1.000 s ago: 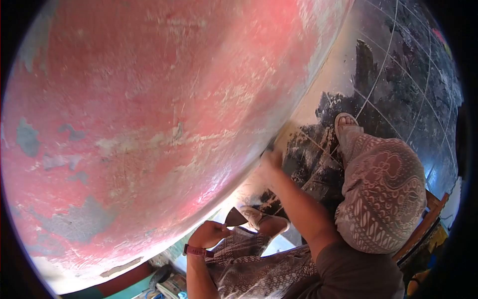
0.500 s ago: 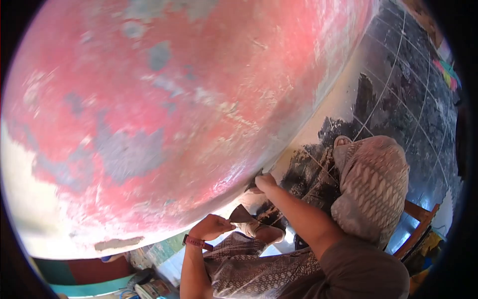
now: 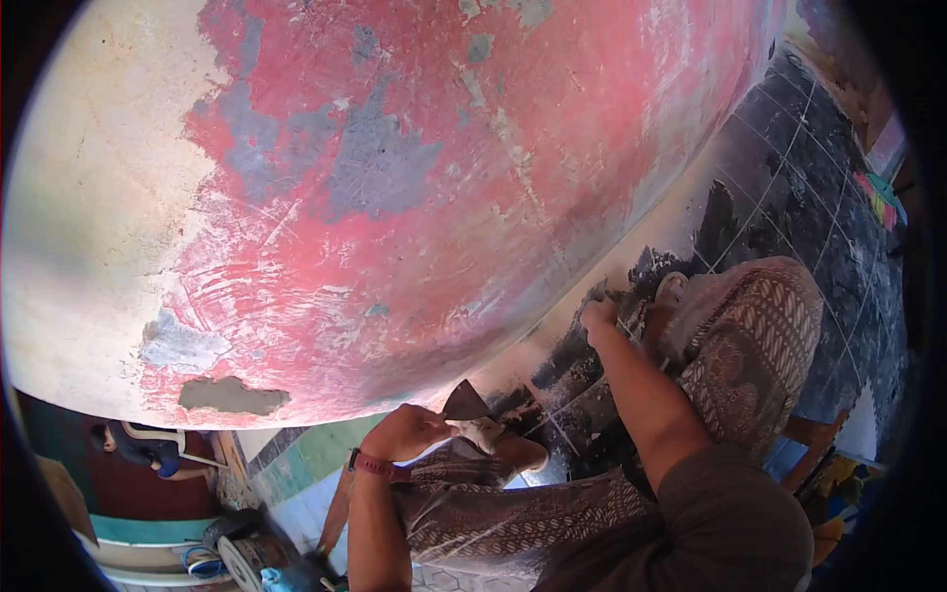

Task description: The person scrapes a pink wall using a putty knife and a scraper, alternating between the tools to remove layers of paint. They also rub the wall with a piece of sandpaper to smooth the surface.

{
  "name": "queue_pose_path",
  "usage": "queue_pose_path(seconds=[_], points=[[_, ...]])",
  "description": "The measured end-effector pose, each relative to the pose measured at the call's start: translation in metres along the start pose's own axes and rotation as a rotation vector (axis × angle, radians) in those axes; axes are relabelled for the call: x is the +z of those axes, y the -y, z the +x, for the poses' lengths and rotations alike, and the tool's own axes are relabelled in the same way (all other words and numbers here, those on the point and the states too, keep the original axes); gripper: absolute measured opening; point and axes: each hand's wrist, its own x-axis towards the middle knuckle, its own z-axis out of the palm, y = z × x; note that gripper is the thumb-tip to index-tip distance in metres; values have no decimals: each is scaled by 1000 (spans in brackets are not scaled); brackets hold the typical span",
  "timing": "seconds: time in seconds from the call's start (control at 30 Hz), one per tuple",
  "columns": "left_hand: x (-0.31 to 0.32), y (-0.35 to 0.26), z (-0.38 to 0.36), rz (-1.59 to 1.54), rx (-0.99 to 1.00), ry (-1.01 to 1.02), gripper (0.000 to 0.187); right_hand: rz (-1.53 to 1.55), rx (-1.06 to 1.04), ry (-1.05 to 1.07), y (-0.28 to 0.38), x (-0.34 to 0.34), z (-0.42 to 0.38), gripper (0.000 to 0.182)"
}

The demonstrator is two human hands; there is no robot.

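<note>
At the lower left, my left hand (image 3: 414, 431), with a red-banded watch on its wrist, pinches a scraper (image 3: 465, 403) whose dark triangular blade points up. My right hand (image 3: 600, 318) is closed near the base of the wall, over the dark-smeared floor; a small dark shape at its fingertips is too unclear to name. The large wall (image 3: 395, 227) shows worn pink paint, grey patches and a bare cream area at the left. A grey-brown filled patch (image 3: 234, 397) lies along its lower edge.
My patterned trousers (image 3: 755, 331) and feet are close to both hands. Dark tiles (image 3: 829, 187) stretch along the right. Behind my right knee stands a wooden piece (image 3: 819, 449). Another person (image 3: 148, 449) is at the far lower left, above a round bucket-like object and blue cord.
My right hand has moved up and right, away from the wall's lower edge. My left hand still holds the scraper, slightly higher. The view has shifted, showing more cream wall and another person.
</note>
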Motion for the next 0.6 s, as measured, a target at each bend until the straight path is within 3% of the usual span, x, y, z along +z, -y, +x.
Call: queue_pose_path(seconds=[0.03, 0.13, 0.23, 0.3, 0.33, 0.43, 0.53, 0.57, 0.6], points=[[1, 2, -4, -11, 3, -21, 41, 42, 27, 3, 5, 2, 3, 42], [4, 9, -5, -30, -26, -39, 39, -93, -207, -375, 14, 22, 12, 43], [4, 10, 0, -75, -111, -5, 37, 65, -380, -214, -19, 63, 26, 43], [6, 18, 8, -81, -130, 35, 36, -139, -83, -8, -27, 105, -45, 50], [4, 16, 12, -93, -154, 37, 34, -385, -97, -16, -68, 147, -49, 41], [-3, 18, 27, -52, -210, 33, 34, -234, -4, 85, -49, 164, -141, 39], [-3, 21, 32, -89, -280, 113, 36, 0, 398, 174, -62, 171, -85, 48], [-7, 21, 38, -90, -287, 137, 36, 62, 203, 40, -58, 159, -72, 42], [-5, 30, 42, -114, -315, 152, 34, 299, 194, -3, -15, 131, -79, 40]])
